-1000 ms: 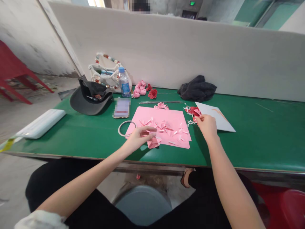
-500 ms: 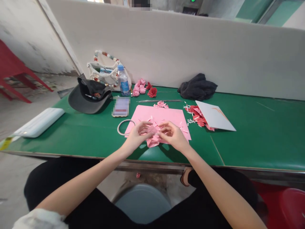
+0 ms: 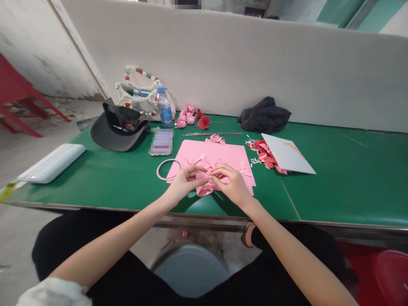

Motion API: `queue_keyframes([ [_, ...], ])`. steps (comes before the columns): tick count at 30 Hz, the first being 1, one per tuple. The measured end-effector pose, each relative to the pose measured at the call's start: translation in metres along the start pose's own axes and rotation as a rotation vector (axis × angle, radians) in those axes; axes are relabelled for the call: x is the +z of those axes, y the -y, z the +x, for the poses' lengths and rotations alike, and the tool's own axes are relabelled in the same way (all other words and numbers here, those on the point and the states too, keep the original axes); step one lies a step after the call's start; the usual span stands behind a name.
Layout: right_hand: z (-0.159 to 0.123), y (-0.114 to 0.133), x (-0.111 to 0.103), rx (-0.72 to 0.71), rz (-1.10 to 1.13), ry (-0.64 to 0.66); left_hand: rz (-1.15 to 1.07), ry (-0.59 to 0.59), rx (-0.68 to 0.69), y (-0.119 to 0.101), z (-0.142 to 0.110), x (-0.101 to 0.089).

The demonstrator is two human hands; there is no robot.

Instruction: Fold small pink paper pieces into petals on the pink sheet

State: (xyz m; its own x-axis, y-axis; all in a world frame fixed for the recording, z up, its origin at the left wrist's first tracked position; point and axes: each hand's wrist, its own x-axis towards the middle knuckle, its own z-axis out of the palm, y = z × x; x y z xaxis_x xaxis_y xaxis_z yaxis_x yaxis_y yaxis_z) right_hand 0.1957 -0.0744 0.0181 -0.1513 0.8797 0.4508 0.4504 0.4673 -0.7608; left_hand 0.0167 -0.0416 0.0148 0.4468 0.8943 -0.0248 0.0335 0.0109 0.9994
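Note:
My left hand (image 3: 183, 182) and my right hand (image 3: 231, 182) meet over the near edge of a pink paper sheet (image 3: 223, 155) on the green table (image 3: 334, 187). Both pinch a small folded pink paper piece (image 3: 203, 182) between their fingertips, with a crumpled pink part hanging below it. Small pink paper scraps (image 3: 219, 163) lie scattered on the sheet. A pile of red paper scraps (image 3: 266, 155) lies to the right, beside a white card (image 3: 288, 159).
A tape ring (image 3: 166, 169), a phone (image 3: 162, 142), a dark cap (image 3: 117, 127), a water bottle (image 3: 165, 108) and a beaded bag (image 3: 137, 91) sit at the left. Finished pink and red paper roses (image 3: 193, 119) and a dark cloth (image 3: 264, 114) lie by the back wall. A white case (image 3: 51, 163) is far left.
My right hand has left the red scrap pile and come left to join my left hand on the pink piece. The left hand has barely moved.

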Motion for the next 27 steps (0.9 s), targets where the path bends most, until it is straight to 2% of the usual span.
queue_keyframes([
  [4, -0.0003, -0.0013, -0.0004, -0.005, -0.024, 0.025, 0.072, -0.009, 0.054, -0.0005, -0.0013, 0.0017],
  [10, -0.0002, -0.0028, -0.0015, -0.009, -0.054, 0.083, 0.158, 0.04, 0.1, 0.0018, -0.0011, 0.0001],
  [22, 0.0015, -0.0031, -0.0066, 0.026, -0.018, 0.155, 0.16, 0.074, 0.104, 0.002, -0.0002, -0.0013],
  [27, 0.002, -0.0033, -0.0082, 0.002, -0.028, 0.159, 0.18, 0.052, 0.102, 0.0013, -0.0004, -0.0018],
])
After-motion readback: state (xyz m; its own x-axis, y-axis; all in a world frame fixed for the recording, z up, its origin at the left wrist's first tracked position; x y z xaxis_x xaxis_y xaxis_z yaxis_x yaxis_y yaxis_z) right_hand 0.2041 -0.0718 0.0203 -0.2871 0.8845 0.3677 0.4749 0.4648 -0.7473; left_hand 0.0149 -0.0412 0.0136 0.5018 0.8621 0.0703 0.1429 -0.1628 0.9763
